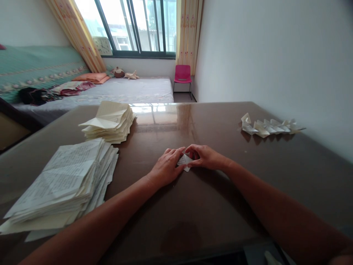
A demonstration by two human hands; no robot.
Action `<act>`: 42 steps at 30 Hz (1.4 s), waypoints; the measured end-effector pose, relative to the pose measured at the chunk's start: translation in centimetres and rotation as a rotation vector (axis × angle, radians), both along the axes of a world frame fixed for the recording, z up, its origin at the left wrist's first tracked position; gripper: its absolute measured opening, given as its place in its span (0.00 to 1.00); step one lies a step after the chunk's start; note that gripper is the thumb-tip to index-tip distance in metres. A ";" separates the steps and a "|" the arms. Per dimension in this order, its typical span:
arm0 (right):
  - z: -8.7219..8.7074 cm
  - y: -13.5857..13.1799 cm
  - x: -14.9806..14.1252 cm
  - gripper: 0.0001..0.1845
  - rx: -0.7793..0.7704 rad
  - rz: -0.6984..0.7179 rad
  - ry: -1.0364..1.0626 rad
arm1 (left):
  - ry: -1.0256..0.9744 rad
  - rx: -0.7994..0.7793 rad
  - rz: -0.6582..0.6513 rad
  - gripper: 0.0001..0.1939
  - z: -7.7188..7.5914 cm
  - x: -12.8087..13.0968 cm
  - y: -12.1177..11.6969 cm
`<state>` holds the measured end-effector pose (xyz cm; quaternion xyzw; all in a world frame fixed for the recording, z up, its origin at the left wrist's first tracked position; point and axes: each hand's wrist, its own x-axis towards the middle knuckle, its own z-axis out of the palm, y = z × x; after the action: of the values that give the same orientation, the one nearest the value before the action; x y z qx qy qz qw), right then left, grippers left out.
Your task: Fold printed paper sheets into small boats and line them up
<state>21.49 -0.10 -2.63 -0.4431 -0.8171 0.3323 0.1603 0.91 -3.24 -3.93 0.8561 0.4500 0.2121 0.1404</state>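
1. The small folded paper (pixel 185 160) lies at the middle of the counter (pixel 171 221), between the two hands; a pale, pointed part shows, while its sides are covered by fingers, so its full outline cannot be made out.
2. The left hand (pixel 166 167) holds the paper's left side, its fingers and thumb bent in around it; the exact contact of the fingertips is hard to see.
3. The right hand (pixel 206 157) holds the other side, thumb at the right edge and fingers curled near the top; some of these fingers are hidden behind others.
4. On the person's left is a stack of printed sheets (pixel 63 173); the print is too small to read, and the left forearm (pixel 110 217) hides its near edge.
5. Just beyond it sits a stack of cream paper (pixel 110 117), its top piece creased and raised.
6. At the far right, a row of folded paper pieces (pixel 261 129) overlaps so closely that the count is unclear; a thin dark tip sticks out at its right end.
7. At the bottom edge, a pale object (pixel 271 257) is cut off and too dark to identify.
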 end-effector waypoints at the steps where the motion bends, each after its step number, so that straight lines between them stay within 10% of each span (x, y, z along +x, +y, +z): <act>1: 0.0 0.0 0.0 0.23 -0.020 0.019 0.024 | 0.017 -0.014 0.025 0.29 0.1 0.0 0.0; 13: 0.6 -1.0 -0.4 0.21 0.098 0.007 -0.178 | -0.011 -0.162 0.031 0.27 0.8 -0.4 0.2; 24: 0.9 -0.7 -0.5 0.15 0.002 -0.034 0.155 | -0.332 -0.265 0.118 0.09 0.9 -0.4 0.7; 42: 1.0 -1.2 -0.6 0.10 0.480 -0.038 0.110 | -0.241 0.086 0.025 0.10 1.5 -0.7 0.3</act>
<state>20.93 -1.32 -1.61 -0.3889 -0.8542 0.1492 0.3112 0.21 -2.94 -2.43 0.8239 0.4309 0.3344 0.1542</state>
